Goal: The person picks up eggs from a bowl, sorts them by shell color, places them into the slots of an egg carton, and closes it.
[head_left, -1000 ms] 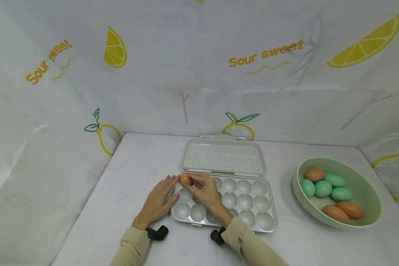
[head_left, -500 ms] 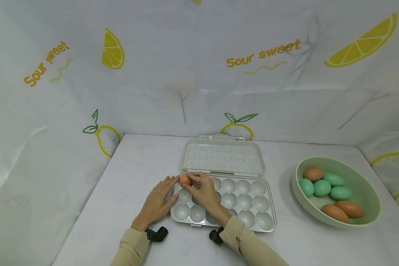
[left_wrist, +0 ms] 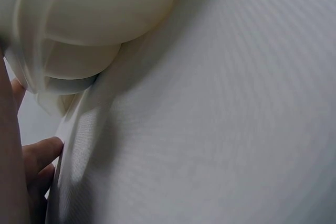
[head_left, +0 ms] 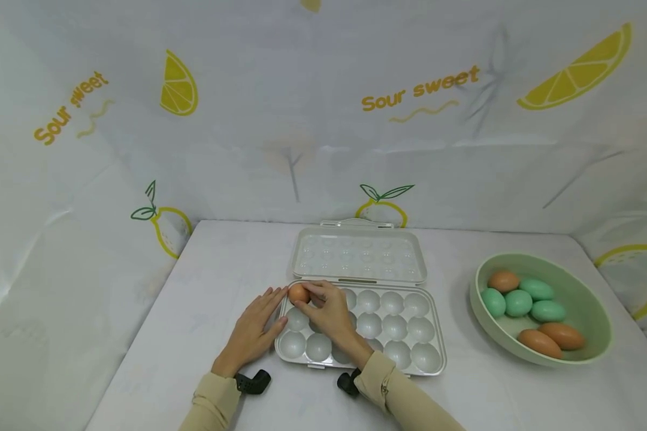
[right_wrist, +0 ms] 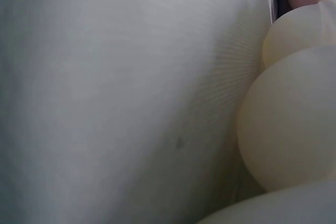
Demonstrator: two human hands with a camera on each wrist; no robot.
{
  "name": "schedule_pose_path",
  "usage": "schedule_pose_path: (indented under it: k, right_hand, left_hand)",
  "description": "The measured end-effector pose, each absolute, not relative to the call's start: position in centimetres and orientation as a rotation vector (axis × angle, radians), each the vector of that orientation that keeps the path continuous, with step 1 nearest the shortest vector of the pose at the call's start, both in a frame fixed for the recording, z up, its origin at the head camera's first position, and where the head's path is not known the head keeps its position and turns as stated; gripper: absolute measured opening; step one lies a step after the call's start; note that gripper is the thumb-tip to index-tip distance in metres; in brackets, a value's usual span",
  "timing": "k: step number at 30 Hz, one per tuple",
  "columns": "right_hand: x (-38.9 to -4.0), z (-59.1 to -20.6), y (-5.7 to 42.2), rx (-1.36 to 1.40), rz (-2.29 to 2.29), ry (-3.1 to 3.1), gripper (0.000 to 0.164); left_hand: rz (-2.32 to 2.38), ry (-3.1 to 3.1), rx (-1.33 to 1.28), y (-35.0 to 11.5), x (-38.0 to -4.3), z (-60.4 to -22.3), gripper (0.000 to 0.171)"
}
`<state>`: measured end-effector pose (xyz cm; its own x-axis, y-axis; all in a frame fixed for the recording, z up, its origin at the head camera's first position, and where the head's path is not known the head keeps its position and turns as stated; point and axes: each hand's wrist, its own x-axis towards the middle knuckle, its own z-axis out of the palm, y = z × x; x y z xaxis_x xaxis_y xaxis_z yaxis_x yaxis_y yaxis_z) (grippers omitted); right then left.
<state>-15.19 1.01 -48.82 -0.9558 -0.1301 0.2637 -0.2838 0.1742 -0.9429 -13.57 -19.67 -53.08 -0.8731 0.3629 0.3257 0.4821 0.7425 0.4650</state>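
In the head view my right hand (head_left: 331,314) pinches a brown egg (head_left: 299,294) with thumb and fingers, at the far-left cup of a pale egg tray (head_left: 368,325). The tray's hinged lid (head_left: 360,256) lies back behind it. My left hand (head_left: 256,326) lies at the tray's left edge with its fingers extended and holds nothing. The left wrist view shows the rounded undersides of the tray cups (left_wrist: 105,9) and some fingers (left_wrist: 42,156) beside the cloth. More cup undersides (right_wrist: 294,119) fill the right side of the right wrist view.
To the right stands a light green bowl (head_left: 593,326) with several brown eggs (head_left: 540,343) and green eggs (head_left: 519,303) in it. A white cloth (head_left: 215,263) covers the table, and a lemon-print sheet (head_left: 237,149) hangs behind.
Both hands and the egg keep their places at the tray's far-left corner. The whole head view has shifted slightly.
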Motion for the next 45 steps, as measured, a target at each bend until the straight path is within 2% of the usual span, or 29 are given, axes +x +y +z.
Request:
schedule_pose_path:
  k: [9,24,34,45]
  right_hand:
    - [-14.8,-48.5,1.7,0.282,2.0,-2.301,0.049]
    - [-13.5,-44.4,4.7,0.327,2.169,-2.16,0.045]
    - [-12.6,-42.6,10.2,0.401,2.123,-2.117,0.043]
    - [-11.9,-41.6,18.8,0.364,1.992,-2.099,0.043]
  left_hand:
    - [-0.815,-2.726,-0.666,-19.5,-13.3,-53.3,0.061]
    - [-0.822,-2.729,-0.665,-19.7,-13.2,-53.3,0.062]
    - [-0.832,-2.705,-0.672,-19.8,-13.0,-53.0,0.061]
    - [-0.827,-2.688,-0.689,-19.5,-13.1,-52.9,0.061]
